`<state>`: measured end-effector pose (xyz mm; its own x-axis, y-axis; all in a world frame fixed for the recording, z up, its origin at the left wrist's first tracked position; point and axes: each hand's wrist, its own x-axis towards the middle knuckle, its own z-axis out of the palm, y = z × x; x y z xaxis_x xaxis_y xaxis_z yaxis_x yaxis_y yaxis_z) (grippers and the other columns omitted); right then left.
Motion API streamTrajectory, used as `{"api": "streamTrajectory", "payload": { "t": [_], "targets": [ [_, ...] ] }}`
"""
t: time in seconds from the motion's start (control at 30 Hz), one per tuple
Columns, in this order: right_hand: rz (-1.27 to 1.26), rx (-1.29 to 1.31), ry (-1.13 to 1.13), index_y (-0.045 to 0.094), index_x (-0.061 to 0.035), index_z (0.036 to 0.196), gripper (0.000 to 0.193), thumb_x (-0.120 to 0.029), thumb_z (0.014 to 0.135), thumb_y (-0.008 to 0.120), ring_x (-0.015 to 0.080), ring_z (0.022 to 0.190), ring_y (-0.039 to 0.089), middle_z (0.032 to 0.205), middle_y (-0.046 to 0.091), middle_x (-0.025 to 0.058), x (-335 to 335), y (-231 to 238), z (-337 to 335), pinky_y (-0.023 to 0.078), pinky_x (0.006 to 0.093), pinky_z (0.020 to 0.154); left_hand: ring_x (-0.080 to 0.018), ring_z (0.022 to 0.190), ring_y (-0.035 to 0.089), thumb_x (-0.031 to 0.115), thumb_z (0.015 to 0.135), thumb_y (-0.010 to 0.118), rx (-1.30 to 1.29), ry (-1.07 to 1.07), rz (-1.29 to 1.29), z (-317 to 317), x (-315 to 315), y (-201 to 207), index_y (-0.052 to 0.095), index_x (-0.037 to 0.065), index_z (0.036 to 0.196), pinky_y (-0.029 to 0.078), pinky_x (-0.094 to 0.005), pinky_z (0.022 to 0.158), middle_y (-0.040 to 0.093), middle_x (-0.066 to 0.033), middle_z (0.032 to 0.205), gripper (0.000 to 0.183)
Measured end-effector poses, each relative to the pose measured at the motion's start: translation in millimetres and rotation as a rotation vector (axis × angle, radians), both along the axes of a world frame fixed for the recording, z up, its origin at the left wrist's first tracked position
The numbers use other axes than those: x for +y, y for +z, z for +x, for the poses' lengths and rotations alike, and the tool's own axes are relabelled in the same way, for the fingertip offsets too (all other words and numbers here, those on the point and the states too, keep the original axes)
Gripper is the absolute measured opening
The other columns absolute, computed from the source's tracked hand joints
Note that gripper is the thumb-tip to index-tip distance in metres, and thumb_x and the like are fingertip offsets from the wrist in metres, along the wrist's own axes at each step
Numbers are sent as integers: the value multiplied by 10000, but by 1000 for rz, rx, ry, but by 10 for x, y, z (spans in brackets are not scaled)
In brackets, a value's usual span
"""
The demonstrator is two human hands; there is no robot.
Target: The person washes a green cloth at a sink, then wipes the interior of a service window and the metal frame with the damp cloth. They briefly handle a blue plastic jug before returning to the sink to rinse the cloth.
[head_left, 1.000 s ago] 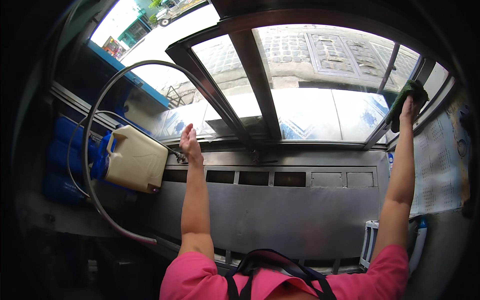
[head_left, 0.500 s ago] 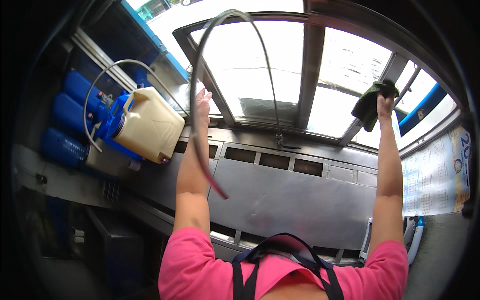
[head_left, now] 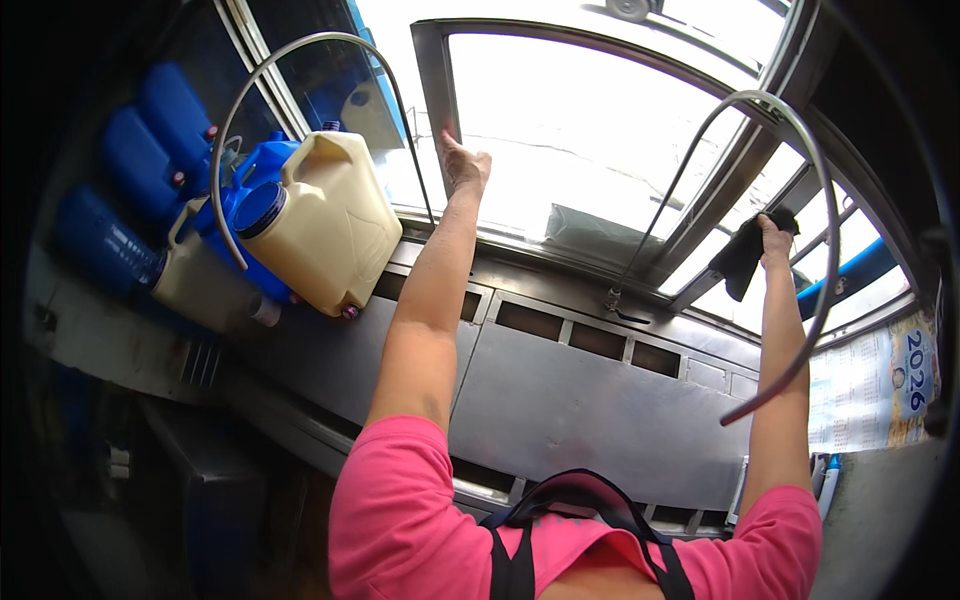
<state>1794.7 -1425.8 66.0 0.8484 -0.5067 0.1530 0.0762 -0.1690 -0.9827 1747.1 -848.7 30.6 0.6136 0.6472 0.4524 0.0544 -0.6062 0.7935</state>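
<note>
My left hand (head_left: 465, 168) reaches up to the left upright of a metal window frame (head_left: 436, 85). Its fingers close on the edge of that upright, partly hidden, and the thumb sticks out to the right. At the right, my right hand (head_left: 775, 245) grips a dark green cloth (head_left: 740, 262), which hangs down beside the narrower window bars. Between my arms a thin tap (head_left: 613, 300) rises from the counter's back edge. Its long bent hose (head_left: 822, 190) arches over and ends in front of my right forearm.
A steel counter (head_left: 590, 400) with slots along its back runs below the window. Cream jugs (head_left: 335, 225) and blue containers (head_left: 130, 150) crowd the left, with another curved hose (head_left: 235, 120) over them. A wall calendar (head_left: 870, 385) hangs at the right.
My view has shifted, so the jugs and tap appear farther right. My left hand is now at a higher place on the window frame. The cloth hand sits slightly lower, and the tap's hose has swung right.
</note>
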Motion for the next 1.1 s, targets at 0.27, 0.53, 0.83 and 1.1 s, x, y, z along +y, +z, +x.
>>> {"api": "streamTrajectory", "payload": {
  "t": [0.27, 0.53, 0.83, 1.1],
  "targets": [
    [-184, -80, -244, 617, 65, 902, 379, -89, 576, 732, 229, 775, 617, 876, 645, 110, 158, 59, 51, 513, 343, 722, -419, 1311, 331, 115, 686, 725, -13, 36, -16, 122, 442, -94, 155, -132, 1361, 247, -396, 1153, 338, -329, 1344, 917],
    [0, -52, -212, 627, 40, 831, 270, -24, 591, 730, 211, 676, 618, 803, 622, 87, -321, 100, -23, 522, 345, 605, -192, 850, 621, 46, 600, 791, 32, -493, -489, 72, 487, -32, 547, -13, 1125, 536, -272, 809, 642, -84, 988, 582],
    [49, 76, -321, 647, 33, 791, 222, -110, 631, 700, 189, 956, 564, 1036, 613, 124, -1279, 33, 63, 495, 352, 687, -145, 780, 581, -93, 566, 695, -121, -505, -654, 314, -337, -14, 516, -8, 1038, 515, -257, 662, 598, -61, 906, 512],
    [217, 1, -301, 600, 141, 936, 363, -71, 657, 692, 198, 816, 636, 1014, 616, 149, -1138, 1, 70, 528, 305, 594, -135, 704, 549, -113, 572, 659, -204, -532, -571, 301, -318, 87, 483, 18, 999, 480, -252, 576, 564, -42, 840, 480]
  ]
}}
